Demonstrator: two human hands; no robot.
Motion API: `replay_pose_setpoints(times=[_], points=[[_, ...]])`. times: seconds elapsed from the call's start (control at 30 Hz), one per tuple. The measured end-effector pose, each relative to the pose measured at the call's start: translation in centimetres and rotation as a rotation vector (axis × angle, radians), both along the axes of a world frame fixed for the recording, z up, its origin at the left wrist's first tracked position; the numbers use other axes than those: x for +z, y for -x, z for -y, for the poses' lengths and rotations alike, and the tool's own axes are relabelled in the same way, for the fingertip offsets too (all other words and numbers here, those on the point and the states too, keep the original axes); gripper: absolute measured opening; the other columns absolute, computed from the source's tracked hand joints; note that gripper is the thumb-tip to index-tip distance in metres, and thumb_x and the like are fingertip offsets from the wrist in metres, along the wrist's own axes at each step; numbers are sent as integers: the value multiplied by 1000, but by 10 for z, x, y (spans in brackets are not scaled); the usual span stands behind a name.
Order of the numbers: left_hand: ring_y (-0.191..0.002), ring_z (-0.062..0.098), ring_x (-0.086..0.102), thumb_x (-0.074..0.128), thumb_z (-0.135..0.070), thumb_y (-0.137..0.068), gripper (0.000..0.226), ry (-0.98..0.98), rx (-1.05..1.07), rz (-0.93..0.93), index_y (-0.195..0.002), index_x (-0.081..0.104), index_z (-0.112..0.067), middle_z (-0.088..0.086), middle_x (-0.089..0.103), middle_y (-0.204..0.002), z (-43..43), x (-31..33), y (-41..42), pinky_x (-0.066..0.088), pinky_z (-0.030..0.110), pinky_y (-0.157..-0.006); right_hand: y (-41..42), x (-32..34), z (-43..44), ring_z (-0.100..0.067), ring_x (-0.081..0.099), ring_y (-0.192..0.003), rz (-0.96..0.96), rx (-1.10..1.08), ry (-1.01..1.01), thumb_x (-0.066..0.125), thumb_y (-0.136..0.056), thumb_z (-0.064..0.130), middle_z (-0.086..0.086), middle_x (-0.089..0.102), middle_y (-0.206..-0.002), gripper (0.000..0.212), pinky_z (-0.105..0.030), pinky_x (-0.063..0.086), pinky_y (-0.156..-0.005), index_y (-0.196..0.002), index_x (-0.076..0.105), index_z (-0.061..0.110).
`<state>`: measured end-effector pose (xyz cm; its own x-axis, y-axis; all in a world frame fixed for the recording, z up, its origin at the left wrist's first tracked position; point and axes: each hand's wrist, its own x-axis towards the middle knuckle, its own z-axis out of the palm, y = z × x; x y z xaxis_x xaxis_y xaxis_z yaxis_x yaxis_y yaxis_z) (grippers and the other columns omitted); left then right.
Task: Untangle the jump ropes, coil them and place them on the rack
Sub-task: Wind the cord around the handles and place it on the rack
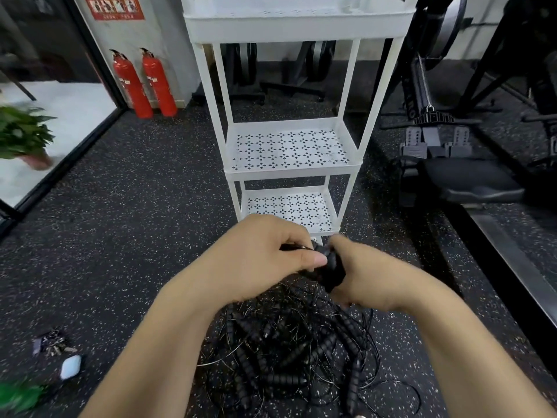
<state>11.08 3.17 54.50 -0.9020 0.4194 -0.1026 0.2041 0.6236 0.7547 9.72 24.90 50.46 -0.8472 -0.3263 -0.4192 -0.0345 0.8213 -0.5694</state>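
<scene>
Jump ropes (286,357) are heaped in a tangled pile of black ribbed handles and thin wire cords on the speckled rubber floor (135,221), directly in front of the white rack (289,152). The number of ropes in the pile cannot be counted; more than ten handles are visible.

Both hands are raised above the pile, just before the lowest shelf of the rack, with bare forearms reaching in from the bottom of the view. The left hand (265,260) is curled, its thumb pressed flat against a black handle (330,268) and its fingers closed around a cord loop. The right hand (364,273) is clamped around the same bundle of handles from the other side, knuckles turned toward the rack. The two hands nearly touch across the bundle.

Three shelves are seen on the rack; the lower two are perforated and bare, and the top one is cut off by the frame. Left of the rack, two red fire extinguishers (144,82) stand against a wall under a red sign (113,6) whose writing cannot be read. A potted plant (24,137) is seen further left. Right of the rack, a rowing machine (458,164) is placed. Left of the pile, a bunch of keys (52,345) and a small pale blue case (70,367) lie on the floor.
</scene>
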Motion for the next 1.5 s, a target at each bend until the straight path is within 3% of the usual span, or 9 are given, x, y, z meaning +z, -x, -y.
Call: replay_pose_setpoints(times=[0.17, 0.33, 0.57, 0.67, 0.87, 1.1, 1.23, 1.37, 1.5], points=[[-63, 12, 61, 87, -41, -85, 15, -135, 66, 18, -79, 81, -29, -5, 73, -71, 8, -15, 11, 49, 33, -64, -14, 8, 18, -7, 62, -52, 104, 284, -58, 73, -78, 3, 1, 70, -66, 35, -24, 47, -50, -86, 54, 32], [-64, 5, 60, 87, -23, -78, 13, -354, 31, 223, -81, 80, -12, 1, 73, -73, 18, -31, 23, 48, 17, -65, -26, 32, 14, -13, 68, -68, 313, 360, 287, 69, -83, -10, 3, 73, -84, 28, -30, 53, -58, -97, 64, 14], [-59, 10, 53, 50, 1, -105, 36, -354, 279, 334, -74, 56, -16, -6, 58, -65, -5, -41, 28, 44, 24, -57, -25, 48, -4, -22, 68, -69, 194, 59, 574, 71, -84, -19, -16, 78, -97, 43, -29, 53, -52, -114, 53, 6], [-53, 13, 32, 51, -7, -108, 31, -325, 198, 300, -78, 53, -14, -9, 42, -51, -17, -54, 25, 25, 33, -57, -18, 41, -8, -28, 63, -67, 119, -151, 693, 73, -79, -20, -23, 77, -94, 53, -33, 50, -49, -115, 45, 7], [-53, 12, 33, 46, -33, -114, 31, -260, 149, 282, -91, 63, -22, -13, 43, -60, -36, -59, 24, 25, 32, -53, -8, 27, -10, -31, 58, -67, 11, -409, 840, 72, -75, -18, -33, 70, -89, 57, -36, 43, -48, -114, 44, 12], [-67, 14, 50, 42, -43, -114, 34, 44, 8, 116, -85, 55, -32, -5, 57, -78, -35, -53, 15, 45, 37, -67, 7, 1, -17, -26, 68, -68, -238, -480, 660, 85, -78, 9, -8, 74, -90, 45, -53, 56, -67, -106, 54, 24], [-69, 11, 55, 46, -43, -113, 32, 161, -37, 18, -98, 63, -21, -6, 60, -75, -33, -48, 13, 46, 34, -67, 9, -5, -19, -14, 66, -69, -297, -392, 482, 86, -81, 11, 3, 72, -87, 42, -41, 57, -67, -103, 55, 30], [-53, 5, 46, 57, -48, -107, 29, 141, -9, -26, -89, 73, -32, -12, 54, -57, -20, -34, 15, 35, 31, -57, 11, -7, -20, -31, 73, -75, -217, -276, 325, 85, -79, 20, -5, 75, -83, 39, -53, 61, -70, -102, 56, 29], [-56, 3, 47, 74, -55, -94, 30, 29, 65, -50, -77, 72, -30, -9, 60, -63, -9, -29, 15, 37, 30, -59, 6, 1, -20, -46, 72, -76, 27, -116, 335, 82, -84, 2, -16, 77, -83, 36, -44, 58, -62, -109, 59, 12]])
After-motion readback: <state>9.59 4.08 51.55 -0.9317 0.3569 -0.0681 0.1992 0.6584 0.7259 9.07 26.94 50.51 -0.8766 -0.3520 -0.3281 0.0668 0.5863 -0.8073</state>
